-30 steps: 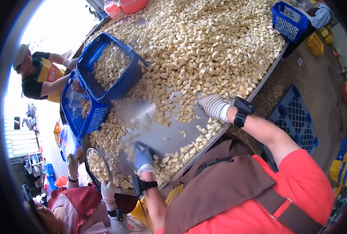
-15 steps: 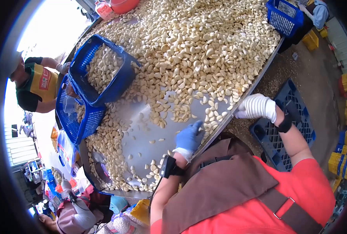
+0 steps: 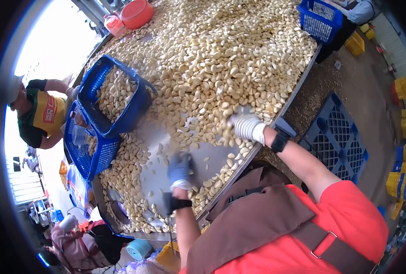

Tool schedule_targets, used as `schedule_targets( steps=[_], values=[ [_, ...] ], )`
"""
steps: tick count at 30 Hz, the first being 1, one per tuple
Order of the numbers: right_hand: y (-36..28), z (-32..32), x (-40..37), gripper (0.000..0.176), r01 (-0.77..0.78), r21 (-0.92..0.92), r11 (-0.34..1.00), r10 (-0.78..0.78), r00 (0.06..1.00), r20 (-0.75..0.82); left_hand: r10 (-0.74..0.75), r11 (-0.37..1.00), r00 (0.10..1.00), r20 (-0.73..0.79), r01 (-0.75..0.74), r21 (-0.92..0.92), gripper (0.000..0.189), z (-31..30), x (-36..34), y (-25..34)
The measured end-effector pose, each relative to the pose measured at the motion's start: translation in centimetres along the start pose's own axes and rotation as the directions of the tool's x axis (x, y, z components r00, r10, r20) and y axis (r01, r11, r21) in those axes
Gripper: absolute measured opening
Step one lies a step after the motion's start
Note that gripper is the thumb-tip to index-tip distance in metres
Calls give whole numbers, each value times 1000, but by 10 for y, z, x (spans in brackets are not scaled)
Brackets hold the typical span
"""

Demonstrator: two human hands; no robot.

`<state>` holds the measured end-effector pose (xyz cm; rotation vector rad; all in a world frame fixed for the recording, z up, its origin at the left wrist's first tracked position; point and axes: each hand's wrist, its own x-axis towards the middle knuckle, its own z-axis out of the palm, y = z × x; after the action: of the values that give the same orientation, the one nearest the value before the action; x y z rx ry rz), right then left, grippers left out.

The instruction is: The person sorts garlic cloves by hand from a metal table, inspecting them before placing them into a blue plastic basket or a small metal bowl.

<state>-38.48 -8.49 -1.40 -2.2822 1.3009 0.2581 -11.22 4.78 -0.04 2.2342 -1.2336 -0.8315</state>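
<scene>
At left, 2 blue baskets [image 3: 136,108] partly filled with pale kernels [image 3: 116,93]. Near, over a thinly covered metal table [image 3: 159,180], a blurred left hand [image 3: 180,172], grip impossible to tell. Farther right, among kernels, a right hand [image 3: 248,128], finger closure unclear. Far side, deep heap [image 3: 239,55], apparently much left.

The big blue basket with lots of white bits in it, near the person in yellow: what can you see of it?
The basket is blue, looks like plastic, and has rounded corners. Small holes dot its inside wall, and a thin piece sticks out from the rim. Pale pieces fill much of it. It sits tilted at the metal table, its rim overlapping another blue basket. A worker's hand is by its edge; I can't tell if it's holding on. Its bottom is hidden.
</scene>
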Motion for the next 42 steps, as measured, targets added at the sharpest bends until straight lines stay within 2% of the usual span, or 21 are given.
schedule_targets(
  steps=[1,3,5,6,7,11,13,16,19,21,23,25,26,29,31,33,35,37,39,40,42],
  values=[
    [-6,0,-2,38,132,130,983,-146,983,110,-32,998,997,-76,27,-60,31,-16,7,-24],
    [-27,-45,-30,35,-33,164,986,12,992,126,-25,950,978,-208,-42,-310,29,-23,36,-126],
    [-13,-47,-29,29,-166,75,983,171,983,-72,-270,453,940,209,315,-834,25,-77,7,-114],
    [-6,-51,-30,29,-161,104,981,167,985,-47,-246,248,938,245,306,-919,25,-82,-1,-115],
    [-3,-54,-29,29,-157,131,979,162,987,-24,-145,20,935,323,329,-944,27,-86,-13,-115],
    [-31,-41,-30,28,106,84,991,-113,989,90,104,163,956,273,254,-953,35,-64,-34,-98],
    [-54,-27,-26,26,240,140,961,-260,955,144,210,-191,874,439,477,-858,30,-50,-35,-84],
    [-90,-11,-27,21,337,90,937,-346,933,98,162,-107,858,487,506,-856,22,-37,-39,-59],
    [-106,10,-16,19,415,-24,910,-412,907,84,-222,34,902,371,387,-921,16,-40,-51,-36],
    [-107,16,-12,19,434,-66,899,-427,899,94,-190,421,963,189,254,-871,16,-41,-46,-63],
    [-107,17,-10,19,420,-52,906,-414,905,101,-303,701,943,134,316,-639,18,-48,-59,-54],
    [-106,16,-11,19,459,-108,882,-449,887,107,35,940,994,-103,-67,-334,21,-32,-68,-42],
    [-106,22,-6,19,426,-119,897,-406,900,160,-73,987,996,43,79,-141,28,-31,-76,-26],
    [-105,11,-3,19,312,29,950,-313,940,135,224,933,972,75,-236,271,26,8,-72,-42],
    [-92,1,-5,22,261,338,904,-262,964,-44,163,933,983,90,-183,310,26,8,-65,-31],
    [-73,-18,-7,20,18,809,587,-103,993,52,94,929,989,117,-129,346,26,8,-65,-23],
    [-48,-39,-25,18,110,928,355,-68,993,-92,-2,936,986,168,-57,347,28,2,-58,-19],
    [-30,-86,-59,15,-13,817,576,-56,997,55,-6,935,979,205,-67,349,28,-3,-55,-34],
    [17,-95,-87,14,135,525,840,-271,943,191,-142,925,927,346,249,-288,23,-11,-56,-51],
    [14,-114,-101,16,45,337,940,-170,920,354,-180,712,870,459,437,-549,15,-20,-61,-50],
    [14,-125,-117,18,-24,122,992,-39,871,489,-136,602,849,510,480,-638,12,-29,-66,-32]
  ],
)
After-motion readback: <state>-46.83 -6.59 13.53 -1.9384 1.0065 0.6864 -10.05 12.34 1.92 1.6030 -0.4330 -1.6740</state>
